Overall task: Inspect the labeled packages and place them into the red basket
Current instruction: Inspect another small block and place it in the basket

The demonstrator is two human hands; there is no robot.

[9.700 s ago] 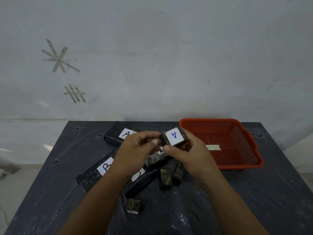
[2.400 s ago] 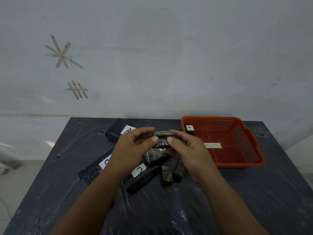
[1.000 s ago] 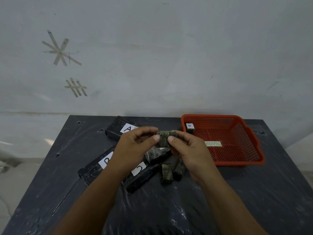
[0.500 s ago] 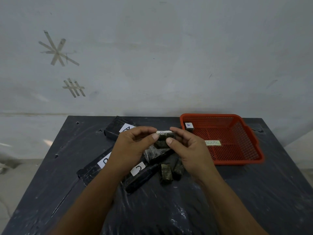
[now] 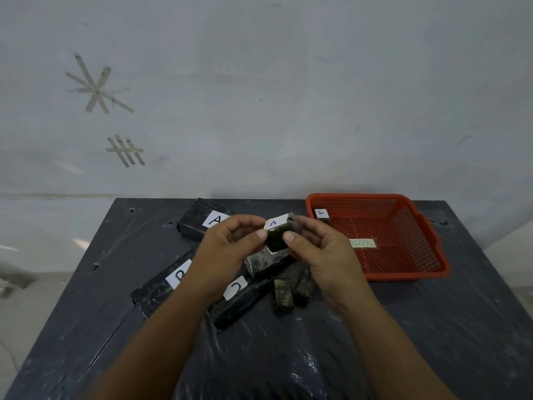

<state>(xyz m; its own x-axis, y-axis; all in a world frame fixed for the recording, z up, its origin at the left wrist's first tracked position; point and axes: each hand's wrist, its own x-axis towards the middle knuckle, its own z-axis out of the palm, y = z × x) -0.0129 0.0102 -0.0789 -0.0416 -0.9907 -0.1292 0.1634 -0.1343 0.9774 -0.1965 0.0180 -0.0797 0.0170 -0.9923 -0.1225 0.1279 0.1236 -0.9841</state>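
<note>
Hands meet at the middle of the frame around a small dark package (image 5: 278,236): the left hand (image 5: 227,252) and right hand (image 5: 320,252) pinch it from either side, thumbs on its near face, fingers (image 5: 261,234) narrowed onto it, above the worktop (image 5: 432,327). Its white label (image 5: 275,224) faces up and away; only a blue stroke like a partly seen letter reads there. Which way its long axis runs I cannot tell.

Right of the hands, the red basket (image 5: 427,235) sits at the worktop's upper right. In its upper left corner lies a small package with a white label marked "A" (image 5: 320,214). A pale tag on the basket floor reads "NORMAL" (image 5: 362,243).

Left of the hands, a long black package labelled "A" (image 5: 202,223) lies near the worktop's far edge, its long axis running from upper right to lower left. Lower left, another long black package (image 5: 155,293) shows a label partly covered by the left wrist, perhaps "B". Beneath the hands, a package labelled "C" (image 5: 239,298) slants the same way, and two small greenish wrapped packages (image 5: 291,293) stand just beside it.

Tape marks (image 5: 98,90) cross on the wall at upper left.
</note>
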